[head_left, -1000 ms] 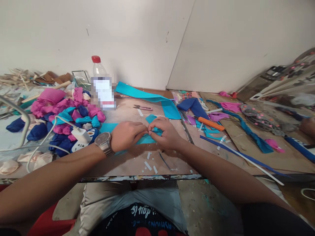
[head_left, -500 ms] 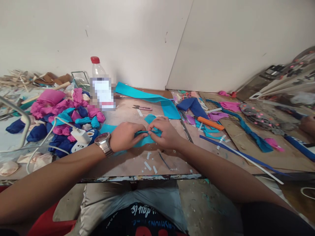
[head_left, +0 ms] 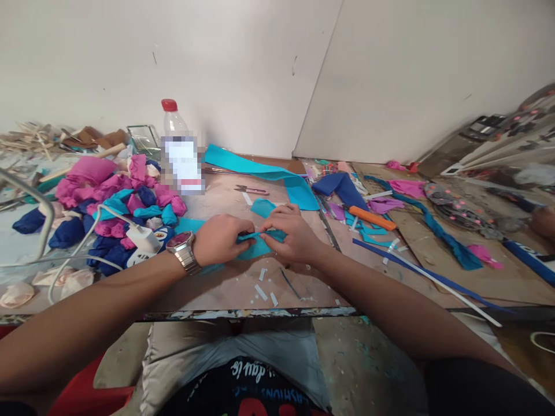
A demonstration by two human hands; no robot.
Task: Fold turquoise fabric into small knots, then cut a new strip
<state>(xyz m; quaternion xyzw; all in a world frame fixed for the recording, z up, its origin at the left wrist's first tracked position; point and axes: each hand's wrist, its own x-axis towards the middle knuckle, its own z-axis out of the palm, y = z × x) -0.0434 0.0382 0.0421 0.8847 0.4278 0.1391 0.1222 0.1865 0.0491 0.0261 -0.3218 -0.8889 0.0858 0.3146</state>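
Observation:
Both hands pinch one piece of turquoise cloth (head_left: 260, 247) just above the worktable, in the middle of the view. My left hand (head_left: 221, 238), with a metal watch on its wrist, is closed on the gathered part of the cloth. My right hand (head_left: 289, 233) grips it close by, fingertips almost meeting those of the left. Part of the cloth is hidden behind the fingers. Beyond the hands lie a pair of pink thread snips (head_left: 251, 190) and a long turquoise strip (head_left: 247, 165). Small white scraps (head_left: 261, 292) lie on the table in front of the hands.
To the left sits a heap of pink, blue and turquoise cloth puffs (head_left: 93, 179), beside a charger in a power strip (head_left: 145, 241). A red-capped bottle (head_left: 174, 120) stands behind a phone (head_left: 185, 164). An orange cutter (head_left: 372, 218) lies right. Another person's hand (head_left: 544, 222) shows far right.
The fingers of my left hand have shifted slightly, with the thumb more tucked in, and the pinched cloth between the hands looks tighter and more gathered. The surroundings have stayed put.

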